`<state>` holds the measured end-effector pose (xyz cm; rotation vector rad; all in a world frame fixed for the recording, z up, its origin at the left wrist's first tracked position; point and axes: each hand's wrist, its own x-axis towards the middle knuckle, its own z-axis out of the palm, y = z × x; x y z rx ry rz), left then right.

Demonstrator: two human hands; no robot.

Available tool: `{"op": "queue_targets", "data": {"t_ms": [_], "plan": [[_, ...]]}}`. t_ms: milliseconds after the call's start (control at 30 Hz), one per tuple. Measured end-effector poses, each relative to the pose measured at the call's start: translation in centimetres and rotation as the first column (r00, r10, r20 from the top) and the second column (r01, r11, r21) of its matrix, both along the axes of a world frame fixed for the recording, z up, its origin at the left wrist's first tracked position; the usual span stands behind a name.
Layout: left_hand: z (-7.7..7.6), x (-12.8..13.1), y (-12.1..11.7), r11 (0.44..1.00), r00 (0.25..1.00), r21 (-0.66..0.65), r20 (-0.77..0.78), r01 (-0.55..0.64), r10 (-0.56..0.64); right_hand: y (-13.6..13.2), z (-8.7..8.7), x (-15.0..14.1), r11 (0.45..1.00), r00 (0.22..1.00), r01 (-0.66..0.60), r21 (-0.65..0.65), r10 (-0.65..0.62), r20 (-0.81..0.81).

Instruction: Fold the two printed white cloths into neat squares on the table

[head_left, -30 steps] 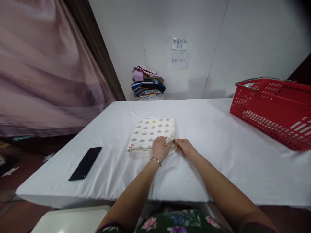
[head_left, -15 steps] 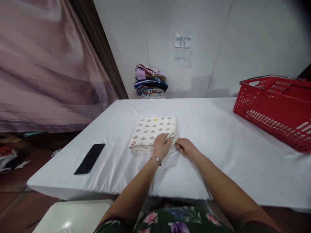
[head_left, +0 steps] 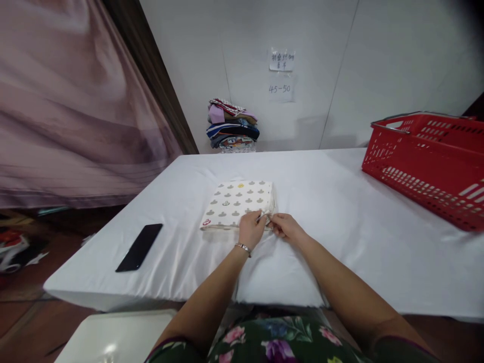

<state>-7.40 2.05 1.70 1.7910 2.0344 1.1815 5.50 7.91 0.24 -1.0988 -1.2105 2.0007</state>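
Note:
A folded white cloth (head_left: 230, 201) with a grey print and a few coloured motifs lies flat on the white-covered table (head_left: 321, 201). At its near right corner, my left hand (head_left: 251, 227) is closed on the folded edge, thumb toward the right. My right hand (head_left: 284, 226) pinches the same corner from the right side, its fingertips close to those of the left. The two hands partly hide that corner of the cloth.
A black phone (head_left: 139, 247) lies on the table's left part. Folded fabrics (head_left: 232, 126) are stacked by the wall at the back. A red plastic basket (head_left: 427, 166) stands at the right. A white stool (head_left: 117, 335) is below the near edge.
My right hand has shifted slightly left and up, closer to my left hand at the cloth's corner. The cloth stays in place; the camera view has moved a little.

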Motion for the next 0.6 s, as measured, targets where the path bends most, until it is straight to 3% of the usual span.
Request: {"op": "queue_targets", "data": {"t_ms": [233, 400, 600], "plan": [[0.88, -0.45, 0.27, 0.994, 0.991, -0.084, 0.107, -0.072, 0.081, 0.20, -0.41, 0.07, 1.000, 0.999, -0.003, 0.000, 0.003, -0.043], [0.91, -0.27, -0.03, 0.998, 0.994, -0.046, 0.106, -0.036, 0.041, 0.21, -0.55, 0.28, 1.000, 0.994, -0.028, 0.011, 0.029, -0.106], [0.76, -0.57, -0.10, 0.996, 0.996, 0.018, 0.021, -0.085, 0.084, 0.15, -0.43, 0.39, 0.999, 0.989, -0.037, 0.009, 0.038, -0.143]]}}
